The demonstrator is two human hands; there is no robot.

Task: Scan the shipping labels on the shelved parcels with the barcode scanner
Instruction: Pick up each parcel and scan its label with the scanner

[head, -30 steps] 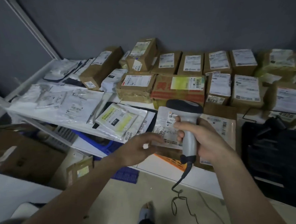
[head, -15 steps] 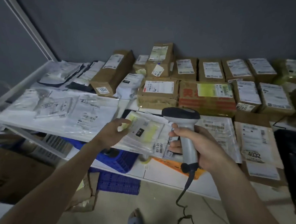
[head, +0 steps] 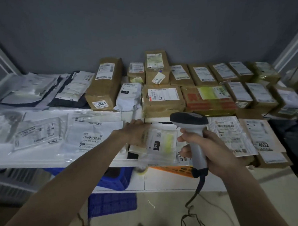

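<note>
- Two hands work at the shelf: the right hand (head: 212, 150) is wrapped around the handle of the grey corded barcode scanner (head: 192, 132), its head above the flat clear plastic mailer marked 010 (head: 160, 144).
- The left hand (head: 135, 133) lies on that mailer's left edge, fingers fairly straight.
- Around it, many brown taped cardboard boxes (head: 162, 101) and white poly bags (head: 91, 135) cover the white metal shelf (head: 166, 186); nothing marks which are scanned, so progress can't be judged.

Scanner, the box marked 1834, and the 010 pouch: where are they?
scanner (head: 197, 143), head view, on its grey handle.
1834 box (head: 104, 86), head view, on its brown top.
010 pouch (head: 162, 143), head view, on its clear front.
</note>
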